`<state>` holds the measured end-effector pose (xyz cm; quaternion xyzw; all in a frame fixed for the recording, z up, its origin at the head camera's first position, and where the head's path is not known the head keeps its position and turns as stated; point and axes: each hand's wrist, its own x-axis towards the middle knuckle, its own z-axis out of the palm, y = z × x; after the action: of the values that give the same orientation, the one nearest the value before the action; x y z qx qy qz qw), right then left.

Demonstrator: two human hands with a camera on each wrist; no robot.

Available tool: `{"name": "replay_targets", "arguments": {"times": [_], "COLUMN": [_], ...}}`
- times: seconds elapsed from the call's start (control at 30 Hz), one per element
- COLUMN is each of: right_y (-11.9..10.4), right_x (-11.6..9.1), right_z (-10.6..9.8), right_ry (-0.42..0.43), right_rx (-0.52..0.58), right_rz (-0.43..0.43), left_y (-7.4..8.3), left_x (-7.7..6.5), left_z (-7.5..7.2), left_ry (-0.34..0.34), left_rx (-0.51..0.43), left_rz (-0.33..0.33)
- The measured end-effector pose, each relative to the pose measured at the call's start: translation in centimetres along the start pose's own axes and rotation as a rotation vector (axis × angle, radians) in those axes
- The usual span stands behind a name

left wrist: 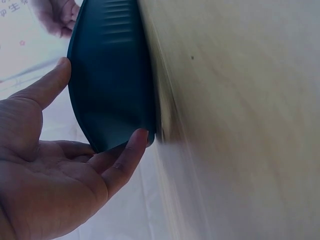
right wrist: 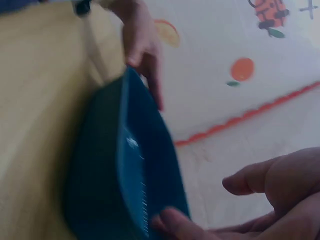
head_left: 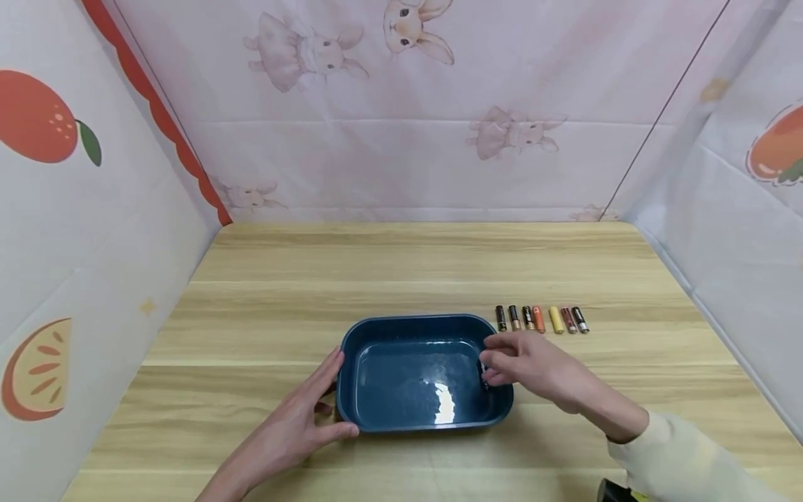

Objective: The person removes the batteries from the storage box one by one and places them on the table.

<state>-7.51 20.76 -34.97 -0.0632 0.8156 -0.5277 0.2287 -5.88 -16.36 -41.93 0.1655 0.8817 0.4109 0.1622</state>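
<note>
A dark blue plastic basin [head_left: 433,424] sits on the wooden table. My left hand [head_left: 295,425] steadies its left end, thumb at the near corner and fingers along the outer wall; in the left wrist view the fingertips [left wrist: 137,137] touch the basin. At the right end, my right hand [head_left: 523,362] reaches over the rim. Its thumb and fingers are bent around a small dark battery [head_left: 484,382], mostly covered by the fingertips. The index finger [right wrist: 237,185] stands apart in the right wrist view, where the battery is hidden.
Several batteries [head_left: 555,320], black, orange, yellow and dark red, lie in a row beyond the basin's right end. A black object [head_left: 611,491] shows at the bottom edge near the right sleeve. Printed cloth walls [head_left: 408,171] enclose the table [head_left: 251,307] at the back and sides.
</note>
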Motion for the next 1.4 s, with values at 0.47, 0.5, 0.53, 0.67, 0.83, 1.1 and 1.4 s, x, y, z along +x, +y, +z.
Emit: {"name": "replay_targets", "arguments": {"times": [0.47,0.5,0.53,0.67,0.83,1.1,1.4], "right_y": [0.4,0.5,0.7,1.0,1.7,3.1,4.1], "right_x": [0.9,0.9,1.0,1.8,4.3,7.3,8.5], "right_z": [2.6,2.8,3.1,3.8,4.3,5.0,5.1], "right_ry": [-0.020,-0.014,-0.007,0.006,0.025,0.056,0.063], "right_rx": [0.030,0.025,0.010,-0.196,-0.555,-0.586,-0.612], "right_rz": [0.203,0.210,0.211,0.144,-0.019,-0.101,-0.245], "left_y": [0.0,0.1,0.1,0.3,0.5,0.4,0.5], "left_x": [0.2,0.3,0.3,0.3,0.5,0.6,0.7], "left_z": [0.3,0.3,0.3,0.3,0.3,0.5,0.5], "left_ry": [0.002,0.001,0.001,0.004,0.005,-0.006,-0.005], "left_rx": [0.000,0.002,0.003,0.015,0.028,0.031,0.022], "left_rz": [0.003,0.003,0.003,-0.016,-0.018,-0.011,-0.037]}}
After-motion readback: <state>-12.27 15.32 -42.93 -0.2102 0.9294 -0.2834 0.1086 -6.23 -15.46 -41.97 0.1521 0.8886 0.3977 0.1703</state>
